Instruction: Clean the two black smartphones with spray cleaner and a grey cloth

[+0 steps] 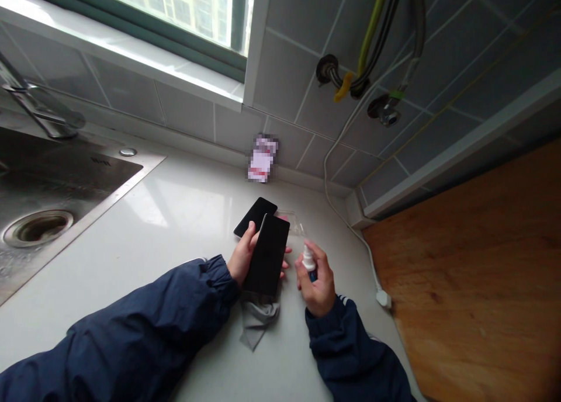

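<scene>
The held phone (267, 256) hides much of the left hand (241, 259) and the top of the grey cloth (258, 319). Beyond it, a panel (263, 158) is pixelated; far left of it, the sink (151, 161) is cut off.

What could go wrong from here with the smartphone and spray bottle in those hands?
The held smartphone could slip from the left hand and strike the countertop or the smartphone lying just beyond it. The spray bottle in the right hand is close by, so any stray liquid might reach the held smartphone's openings.
</scene>
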Available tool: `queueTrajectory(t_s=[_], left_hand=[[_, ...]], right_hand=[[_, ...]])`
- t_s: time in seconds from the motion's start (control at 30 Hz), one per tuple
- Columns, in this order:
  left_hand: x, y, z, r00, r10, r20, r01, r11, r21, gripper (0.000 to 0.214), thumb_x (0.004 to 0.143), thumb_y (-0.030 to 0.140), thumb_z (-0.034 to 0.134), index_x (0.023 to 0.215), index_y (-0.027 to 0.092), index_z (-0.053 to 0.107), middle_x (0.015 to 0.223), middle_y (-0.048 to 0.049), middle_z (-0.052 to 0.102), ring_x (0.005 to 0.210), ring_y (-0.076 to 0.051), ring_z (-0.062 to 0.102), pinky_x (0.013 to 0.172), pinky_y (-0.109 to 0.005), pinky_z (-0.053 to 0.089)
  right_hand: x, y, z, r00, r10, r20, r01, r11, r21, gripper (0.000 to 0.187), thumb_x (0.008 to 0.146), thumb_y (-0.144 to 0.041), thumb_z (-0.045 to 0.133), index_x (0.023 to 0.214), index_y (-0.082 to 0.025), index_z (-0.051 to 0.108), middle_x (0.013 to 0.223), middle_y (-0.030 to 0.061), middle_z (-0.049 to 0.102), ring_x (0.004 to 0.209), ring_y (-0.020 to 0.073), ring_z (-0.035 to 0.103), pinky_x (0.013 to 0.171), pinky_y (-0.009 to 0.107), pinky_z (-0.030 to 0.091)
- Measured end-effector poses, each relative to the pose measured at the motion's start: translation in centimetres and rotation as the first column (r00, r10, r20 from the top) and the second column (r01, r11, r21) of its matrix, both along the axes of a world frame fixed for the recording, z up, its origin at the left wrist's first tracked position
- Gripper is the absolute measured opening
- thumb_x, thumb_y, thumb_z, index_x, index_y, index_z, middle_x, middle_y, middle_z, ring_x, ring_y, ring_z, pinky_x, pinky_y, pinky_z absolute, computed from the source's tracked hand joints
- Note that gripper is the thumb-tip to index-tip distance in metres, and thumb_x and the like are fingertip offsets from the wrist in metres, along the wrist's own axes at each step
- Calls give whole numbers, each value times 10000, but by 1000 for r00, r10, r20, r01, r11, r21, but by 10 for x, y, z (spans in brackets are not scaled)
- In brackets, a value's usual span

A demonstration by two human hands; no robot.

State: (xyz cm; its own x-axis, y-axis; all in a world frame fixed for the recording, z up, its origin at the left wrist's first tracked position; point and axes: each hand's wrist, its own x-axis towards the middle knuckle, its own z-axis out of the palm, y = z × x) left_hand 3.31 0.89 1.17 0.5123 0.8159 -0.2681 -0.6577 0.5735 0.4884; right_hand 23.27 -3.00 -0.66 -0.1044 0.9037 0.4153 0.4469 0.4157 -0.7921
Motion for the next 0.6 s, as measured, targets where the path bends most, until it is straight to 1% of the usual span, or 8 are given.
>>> queueTrajectory(t_s=[0.07,0.1,0.17,0.27,0.4,0.5,0.53,0.6], left_hand=[[-1,0,0,1000,0,9,0,1000,-3,776,1028,653,176,1468,104,503,988,-211,768,692,-292,757,622,-433,626],[-1,0,0,1000,-1,13,1,1000,-1,779,1026,655,174,1466,104,505,994,-215,768,700,-298,759,634,-444,627],[-1,1,-1,1000,-5,16,5,1000,3,785,1024,658,170,1476,108,499,1029,-229,767,720,-310,765,659,-468,627],[-1,1,-3,1000,-20,5,20,1000,9,807,1017,674,166,1501,109,479,1107,-257,756,752,-318,771,688,-479,625],[-1,1,-6,1000,-27,11,27,999,16,841,1002,710,202,1506,95,477,1152,-272,746,769,-318,775,698,-475,626],[-2,2,-10,997,-38,64,34,998,56,845,995,723,239,1508,98,483,1156,-267,748,785,-321,777,707,-477,627],[-2,2,-11,995,-42,85,36,997,72,843,994,724,248,1507,97,486,1159,-263,748,793,-323,778,711,-479,628],[-4,2,-12,992,-32,119,20,995,99,834,994,720,265,1504,100,490,1178,-254,745,816,-327,778,724,-486,629]], right_hand=[[2,6,-3,981,-146,-129,142,989,-44,514,1006,-322,598,1493,-288,438,963,8,660,481,93,572,494,244,542],[3,9,-4,965,-193,-175,187,981,-51,535,1001,-341,608,1500,-290,420,967,2,646,500,93,583,511,247,545],[5,15,-5,945,-251,-209,249,968,-38,573,988,-357,632,1506,-285,399,964,-3,638,610,116,643,627,277,581],[10,19,-4,939,-275,-205,281,960,-3,570,980,-345,642,1494,-266,406,941,-4,642,722,142,681,747,320,591],[12,18,0,940,-269,-208,283,958,40,453,974,-353,647,1384,-233,494,875,-4,636,721,150,658,693,298,566],[12,17,2,946,-260,-196,277,959,64,365,970,-357,649,1294,-224,545,816,-10,628,707,156,650,677,296,554],[12,18,2,947,-258,-191,276,958,76,385,957,-360,663,1298,-224,544,827,-5,636,730,163,659,707,313,563],[13,19,4,948,-260,-183,283,953,113,502,916,-376,701,1357,-228,510,923,27,664,833,196,686,801,376,579]])
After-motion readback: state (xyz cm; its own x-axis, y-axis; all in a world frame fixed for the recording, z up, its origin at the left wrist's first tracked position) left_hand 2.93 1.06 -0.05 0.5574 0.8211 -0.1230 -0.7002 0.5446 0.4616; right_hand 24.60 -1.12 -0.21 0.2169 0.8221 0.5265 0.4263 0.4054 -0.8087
